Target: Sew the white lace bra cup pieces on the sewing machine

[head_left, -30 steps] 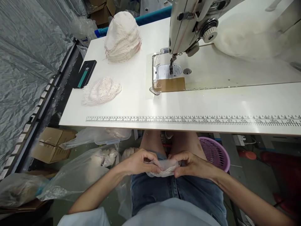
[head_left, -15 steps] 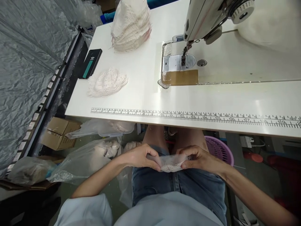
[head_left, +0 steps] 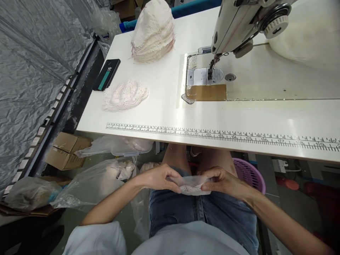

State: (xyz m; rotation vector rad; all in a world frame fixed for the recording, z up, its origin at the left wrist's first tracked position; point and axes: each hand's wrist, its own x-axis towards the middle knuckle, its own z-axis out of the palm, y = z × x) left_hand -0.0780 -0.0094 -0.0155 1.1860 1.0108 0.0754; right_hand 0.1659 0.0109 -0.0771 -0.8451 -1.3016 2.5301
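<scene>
Over my lap, my left hand (head_left: 166,178) and my right hand (head_left: 218,180) pinch opposite ends of a small clear plastic bag (head_left: 193,181). White lacy fabric shows through its lower part; the bag's exact opening cannot be made out. Both hands are below the table's front edge. On the table lies a crumpled white lace piece (head_left: 126,95), apart from my hands. Behind it stands a tall stack of cream fabric pieces (head_left: 153,33) with frayed edges.
A sewing machine (head_left: 233,28) stands on the white table (head_left: 162,109), which has a printed ruler (head_left: 223,136) along its front. A black phone (head_left: 106,75) lies at the left. Below are plastic bags (head_left: 106,180), cardboard boxes (head_left: 67,150) and a purple basket (head_left: 249,173).
The head view has shifted slightly, so the table items appear a little lower and further right. My right fingers have moved slightly inward along the bag; both hands still hold it.
</scene>
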